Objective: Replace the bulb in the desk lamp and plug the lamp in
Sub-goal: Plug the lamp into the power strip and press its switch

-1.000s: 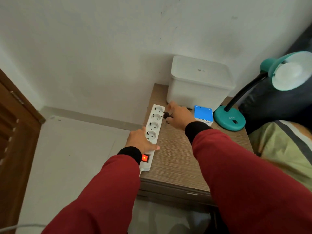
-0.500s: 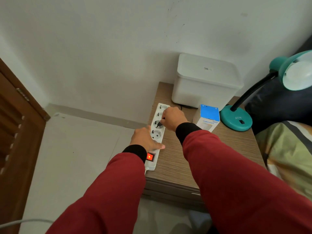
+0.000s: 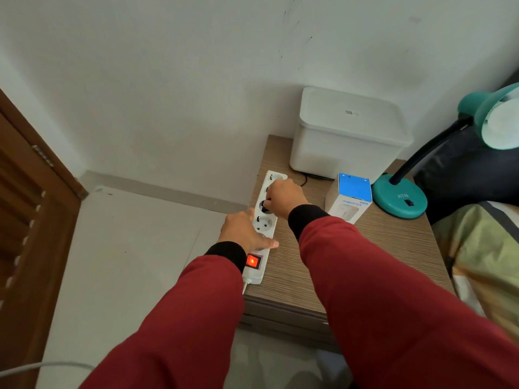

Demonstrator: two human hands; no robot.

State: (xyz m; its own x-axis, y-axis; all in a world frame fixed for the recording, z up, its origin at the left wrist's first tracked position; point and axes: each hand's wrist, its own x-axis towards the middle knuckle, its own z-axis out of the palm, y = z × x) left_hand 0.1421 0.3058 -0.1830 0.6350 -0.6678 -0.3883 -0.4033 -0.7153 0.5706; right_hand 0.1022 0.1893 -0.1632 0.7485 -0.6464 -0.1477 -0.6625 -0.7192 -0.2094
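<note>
A white power strip [image 3: 263, 223] lies along the left edge of the wooden bedside table [image 3: 351, 256], its red switch [image 3: 252, 261] lit. My right hand [image 3: 285, 197] grips the lamp's black plug [image 3: 265, 206] at one of the middle sockets. My left hand [image 3: 245, 231] rests flat on the strip near the switch, holding it down. The teal desk lamp [image 3: 400, 198] stands at the table's right, its black neck curving up to the shade [image 3: 498, 119], where a white bulb shows.
A white lidded box [image 3: 348, 136] stands at the back of the table against the wall. A blue and white humidifier carton [image 3: 349, 197] sits beside the lamp base. A wooden door [image 3: 31, 220] is at the left, bedding [image 3: 483, 256] at the right.
My right hand has carried the plug from above the upper sockets down onto a middle socket. My left hand stays pressed on the strip. The camera has shifted a little.
</note>
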